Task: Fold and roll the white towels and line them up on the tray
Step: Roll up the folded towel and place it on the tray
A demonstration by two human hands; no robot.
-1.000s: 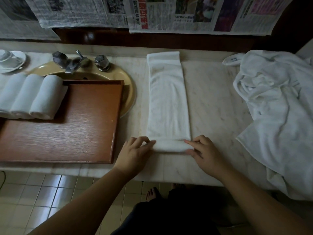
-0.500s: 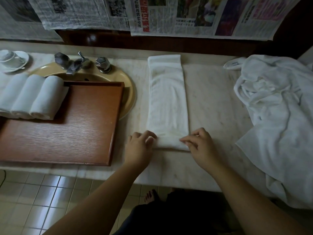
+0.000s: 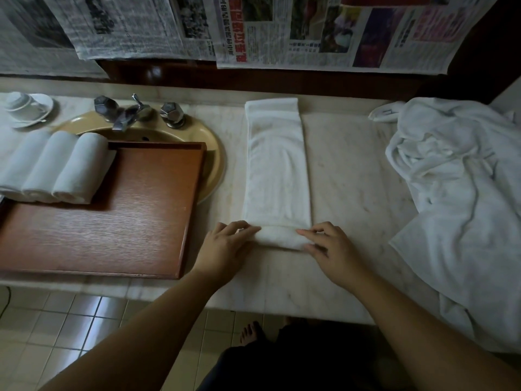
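Towel (image 3: 277, 170) strip runs lengthwise away, both hands' (image 3: 225, 249) (image 3: 331, 248) grip pinching its crosswise rolled end.

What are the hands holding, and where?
Both hands, left and right, grip the towel at its rolled near end, one at each side.
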